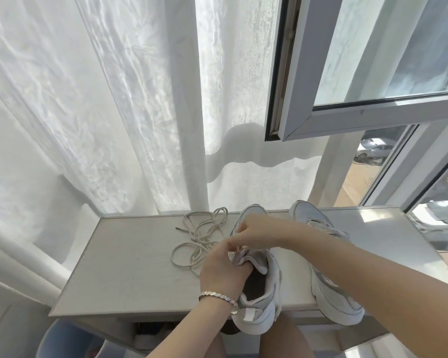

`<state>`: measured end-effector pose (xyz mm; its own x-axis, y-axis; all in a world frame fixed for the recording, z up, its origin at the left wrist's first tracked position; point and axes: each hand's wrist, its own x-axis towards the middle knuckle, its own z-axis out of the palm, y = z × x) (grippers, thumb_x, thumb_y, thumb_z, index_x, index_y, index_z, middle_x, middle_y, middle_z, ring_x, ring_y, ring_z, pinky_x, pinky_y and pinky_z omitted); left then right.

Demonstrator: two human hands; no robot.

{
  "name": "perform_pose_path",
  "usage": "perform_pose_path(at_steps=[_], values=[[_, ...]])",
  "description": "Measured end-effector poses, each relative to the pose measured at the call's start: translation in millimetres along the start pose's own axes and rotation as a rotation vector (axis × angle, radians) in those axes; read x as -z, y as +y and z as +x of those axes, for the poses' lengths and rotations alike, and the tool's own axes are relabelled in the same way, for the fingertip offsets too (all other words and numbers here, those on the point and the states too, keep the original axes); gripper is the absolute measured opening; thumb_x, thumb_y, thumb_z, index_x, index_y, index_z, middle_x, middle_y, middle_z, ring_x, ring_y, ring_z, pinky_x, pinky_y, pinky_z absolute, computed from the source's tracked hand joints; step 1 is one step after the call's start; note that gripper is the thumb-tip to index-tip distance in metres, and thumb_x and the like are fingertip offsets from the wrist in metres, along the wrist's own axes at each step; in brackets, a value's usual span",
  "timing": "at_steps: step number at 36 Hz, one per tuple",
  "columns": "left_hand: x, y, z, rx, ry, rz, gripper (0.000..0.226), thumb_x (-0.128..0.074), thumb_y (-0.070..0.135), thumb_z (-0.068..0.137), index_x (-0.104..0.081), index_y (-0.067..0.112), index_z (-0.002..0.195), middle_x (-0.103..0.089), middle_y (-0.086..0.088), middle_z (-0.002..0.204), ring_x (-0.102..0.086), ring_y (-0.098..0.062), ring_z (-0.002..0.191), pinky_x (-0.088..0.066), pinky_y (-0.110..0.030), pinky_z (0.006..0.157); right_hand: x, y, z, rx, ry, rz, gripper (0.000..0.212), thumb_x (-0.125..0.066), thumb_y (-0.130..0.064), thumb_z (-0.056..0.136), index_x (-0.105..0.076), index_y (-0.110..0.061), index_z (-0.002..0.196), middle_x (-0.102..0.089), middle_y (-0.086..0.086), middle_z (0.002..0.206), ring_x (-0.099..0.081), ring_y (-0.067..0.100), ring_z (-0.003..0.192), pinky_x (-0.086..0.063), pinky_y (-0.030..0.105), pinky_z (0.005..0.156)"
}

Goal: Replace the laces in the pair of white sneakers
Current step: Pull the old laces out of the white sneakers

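Observation:
Two white sneakers stand side by side on a small pale table (130, 267). The left sneaker (259, 301) is under both hands; the right sneaker (329, 285) lies partly behind my right forearm. My left hand (223, 270), with a bracelet on the wrist, grips the left sneaker's tongue at the throat. Curled fingers of my right hand (254, 232) pinch at the upper eyelets of the same shoe. A loose cream lace (199, 236) lies tangled on the table to the left of the shoes.
White curtains (101, 112) hang behind the table. An open window sash (347, 107) juts in at the upper right, above the shoes. A blue chair edge (62, 339) shows below the table's front left. My knees are under the front edge.

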<state>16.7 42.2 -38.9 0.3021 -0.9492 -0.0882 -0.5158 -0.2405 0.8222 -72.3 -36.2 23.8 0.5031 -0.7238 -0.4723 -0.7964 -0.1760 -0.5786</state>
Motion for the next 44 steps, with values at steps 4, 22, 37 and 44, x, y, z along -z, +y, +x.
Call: perform_pose_path(at_steps=[4, 22, 37, 44], values=[[2, -2, -1, -0.021, -0.033, -0.031, 0.023, -0.069, 0.019, 0.071, -0.053, 0.035, 0.075, -0.061, 0.014, 0.086, -0.056, -0.008, 0.087, -0.042, -0.024, 0.076, 3, 18, 4, 0.014, 0.138, 0.504, 0.04, -0.052, -0.011, 0.084, -0.03, -0.02, 0.051, -0.027, -0.005, 0.05, -0.029, 0.01, 0.044, -0.023, 0.024, 0.051], [-9, 8, 1, -0.092, -0.046, 0.166, 0.017, -0.066, 0.025, 0.075, -0.05, 0.03, 0.08, -0.058, 0.013, 0.092, -0.052, -0.009, 0.09, -0.038, -0.023, 0.072, 34, 9, -23, -0.024, 0.11, 0.295, 0.045, -0.058, -0.013, 0.085, -0.034, -0.015, 0.048, -0.026, -0.008, 0.038, -0.024, 0.009, 0.034, -0.024, 0.019, 0.043], [-9, 2, 6, -0.076, -0.085, 0.078, 0.021, -0.066, 0.019, 0.07, -0.059, 0.031, 0.085, -0.062, 0.013, 0.098, -0.055, -0.009, 0.096, -0.045, -0.027, 0.083, 42, 37, -38, -0.198, 0.312, -0.253, 0.027, -0.052, -0.022, 0.083, -0.048, -0.013, 0.058, -0.039, -0.001, 0.051, -0.038, 0.016, 0.051, -0.028, 0.022, 0.047], [-5, 1, 3, -0.041, -0.105, -0.077, 0.028, -0.069, 0.017, 0.069, -0.056, 0.039, 0.078, -0.063, 0.012, 0.097, -0.058, -0.01, 0.097, -0.048, -0.033, 0.088, 12, 17, -25, 0.011, 0.168, -0.506, 0.04, -0.043, -0.04, 0.093, -0.064, -0.009, 0.109, -0.064, 0.006, 0.108, -0.056, 0.022, 0.101, -0.04, 0.032, 0.081]])
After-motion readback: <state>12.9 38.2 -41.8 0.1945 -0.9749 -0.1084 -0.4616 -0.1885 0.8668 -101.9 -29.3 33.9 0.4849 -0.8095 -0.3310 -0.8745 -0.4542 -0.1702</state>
